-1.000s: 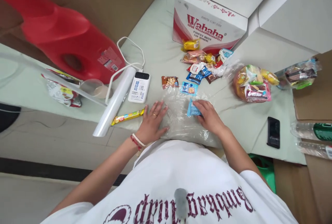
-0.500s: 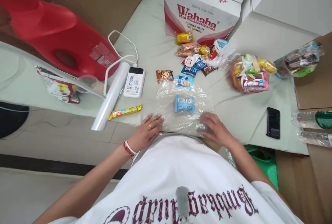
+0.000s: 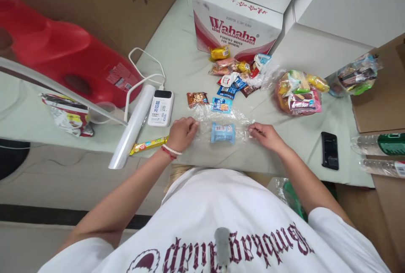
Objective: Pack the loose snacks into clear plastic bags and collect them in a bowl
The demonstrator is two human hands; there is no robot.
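A sheet of clear plastic wrap [image 3: 202, 133] lies stretched sideways on the table in front of me. On it rests a small light-blue snack packet [image 3: 222, 133]. My left hand [image 3: 182, 133] is closed, pinching the wrap at its left edge. At the right edge, my right hand [image 3: 265, 135] pinches the wrap between thumb and fingers. Just beyond the sheet's far side are another blue snack packet [image 3: 221, 104] and a brown cookie packet [image 3: 197, 99].
Behind are a pile of wrapped snacks [image 3: 232, 79] and a Wahaha carton [image 3: 236, 24]. A white power bank [image 3: 160, 108], a plastic wrap roll [image 3: 133, 129] and a yellow snack bar [image 3: 148, 144] lie left. Rightward are a snack-filled bowl [image 3: 284, 100] and a phone [image 3: 329, 150].
Both hands have gone from lying with fingers spread at the wrap's near corners to pinching its sides, farther from my body. The wrap's near edge has been lifted forward toward the packet.
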